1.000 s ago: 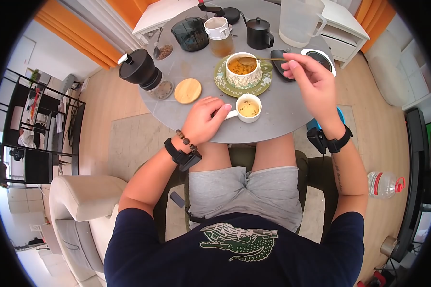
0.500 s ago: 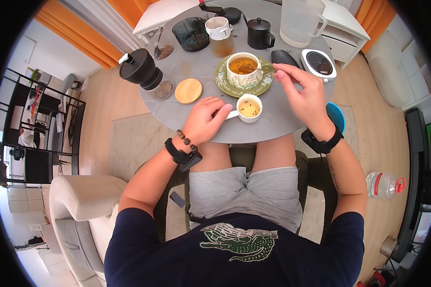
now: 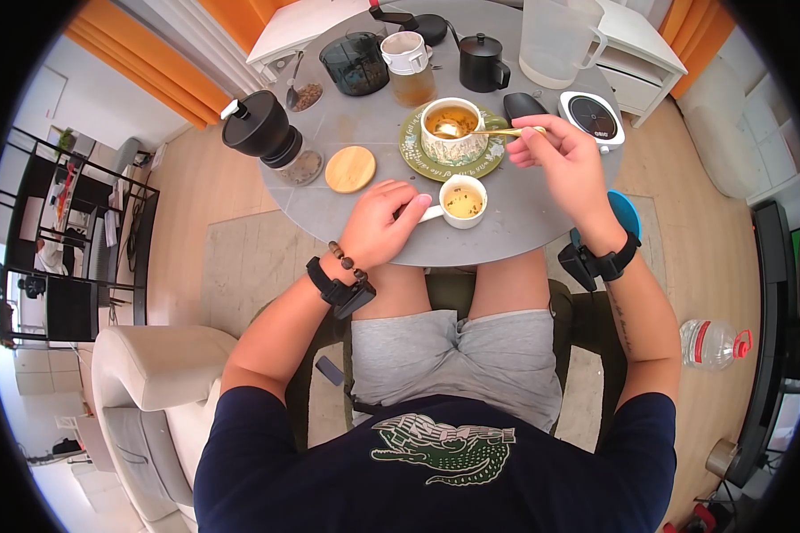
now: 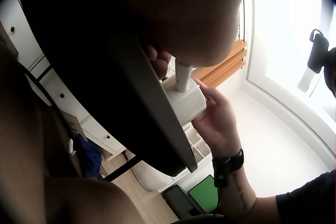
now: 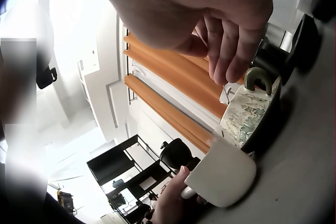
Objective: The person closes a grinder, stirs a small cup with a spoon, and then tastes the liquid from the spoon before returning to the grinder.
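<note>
In the head view my right hand (image 3: 567, 169) pinches the handle of a gold-coloured spoon (image 3: 505, 132). The spoon's bowl sits inside a patterned cup (image 3: 453, 153) of amber liquid with dark bits floating in it. Beneath that cup is a green saucer (image 3: 415, 163) with lettering round its rim. My left hand (image 3: 378, 222) rests at the table's near edge, thumb and fingers on the handle of a small white spouted cup (image 3: 460, 223), which holds paler liquid with a few bits. The right wrist view shows the white cup (image 5: 223, 176) upright beside the patterned one (image 5: 244, 116).
A round wooden lid (image 3: 349, 169) and a black-topped grinder (image 3: 262, 129) stand left. Behind are a dark tinted container (image 3: 356, 64), a white-rimmed brewer (image 3: 406, 67), a black pot (image 3: 480, 64) and a clear pitcher (image 3: 556, 44). A small scale (image 3: 593, 120) lies right.
My right hand came down and left from above the cup, dipping the spoon, then shifted slightly right, with the shiny spoon bowl now showing in the liquid. My left hand stays in place.
</note>
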Demonstrator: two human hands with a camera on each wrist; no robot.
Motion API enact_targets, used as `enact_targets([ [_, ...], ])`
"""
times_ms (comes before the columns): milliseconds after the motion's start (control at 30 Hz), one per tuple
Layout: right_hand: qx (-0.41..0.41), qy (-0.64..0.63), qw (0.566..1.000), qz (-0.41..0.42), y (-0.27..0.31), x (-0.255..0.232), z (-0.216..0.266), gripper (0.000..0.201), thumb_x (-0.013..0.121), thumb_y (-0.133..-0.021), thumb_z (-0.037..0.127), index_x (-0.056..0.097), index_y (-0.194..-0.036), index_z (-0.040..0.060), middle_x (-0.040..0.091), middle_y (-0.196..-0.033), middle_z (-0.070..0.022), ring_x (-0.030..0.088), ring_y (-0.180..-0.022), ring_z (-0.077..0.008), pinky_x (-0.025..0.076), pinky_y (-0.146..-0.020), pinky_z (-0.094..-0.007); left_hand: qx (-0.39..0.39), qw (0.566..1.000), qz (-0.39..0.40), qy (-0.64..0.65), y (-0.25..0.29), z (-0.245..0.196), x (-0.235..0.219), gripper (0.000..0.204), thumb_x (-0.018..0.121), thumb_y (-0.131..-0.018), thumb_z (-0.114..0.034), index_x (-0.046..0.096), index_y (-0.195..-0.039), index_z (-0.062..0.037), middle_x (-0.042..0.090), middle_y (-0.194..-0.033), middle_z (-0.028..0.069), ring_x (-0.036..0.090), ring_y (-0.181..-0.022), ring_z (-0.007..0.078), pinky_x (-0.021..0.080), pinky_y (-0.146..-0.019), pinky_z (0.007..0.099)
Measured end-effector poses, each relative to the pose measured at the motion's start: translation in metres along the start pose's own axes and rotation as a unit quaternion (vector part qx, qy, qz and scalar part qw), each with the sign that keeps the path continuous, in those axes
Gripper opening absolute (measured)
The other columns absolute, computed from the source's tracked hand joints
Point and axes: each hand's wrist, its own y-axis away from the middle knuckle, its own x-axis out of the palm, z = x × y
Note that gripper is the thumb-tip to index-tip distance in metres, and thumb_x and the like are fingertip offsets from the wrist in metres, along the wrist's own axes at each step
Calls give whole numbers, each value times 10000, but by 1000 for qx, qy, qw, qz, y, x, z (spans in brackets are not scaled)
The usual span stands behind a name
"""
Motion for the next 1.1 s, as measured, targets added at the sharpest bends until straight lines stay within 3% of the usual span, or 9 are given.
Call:
enact_targets([
  [300,104,-78,991,-43,-5,-8,4,282,622,-1127,161,743,-1286,-38,815,-1065,-143,782,-922,-173,647,-885,-328,4,1000,-2,3,0,-2,0,329,660,-1091,-231,676,-868,11,616,-760,140,577,-752,334,487,-768,449],
  [633,120,-91,987,-55,-7,-20,13,288,619,-1107,181,760,-1260,-19,821,-1057,-135,786,-918,-172,641,-873,-318,-6,1000,4,0,1,0,0,334,660,-1091,-234,673,-871,17,625,-766,143,580,-761,337,488,-771,450],
  [933,99,-53,994,-18,-4,-28,29,259,609,-1096,172,786,-1175,0,791,-923,-84,735,-798,-130,606,-776,-289,-12,1000,6,-3,1,0,-1,328,661,-1094,-237,692,-895,22,638,-789,154,589,-782,341,493,-786,449],
  [1033,61,-11,998,13,0,-25,34,235,621,-1093,162,787,-1162,9,779,-897,-69,718,-774,-115,589,-756,-270,-11,1000,6,-1,1,-1,-1,327,660,-1095,-237,693,-897,20,635,-790,153,588,-782,344,492,-786,450],
  [1100,-8,44,997,68,3,-22,37,204,630,-1087,132,777,-1150,5,769,-882,-44,719,-781,-109,591,-764,-265,-12,1000,6,0,0,-1,-1,326,659,-1096,-237,691,-897,19,633,-790,154,587,-783,346,491,-787,450],
])
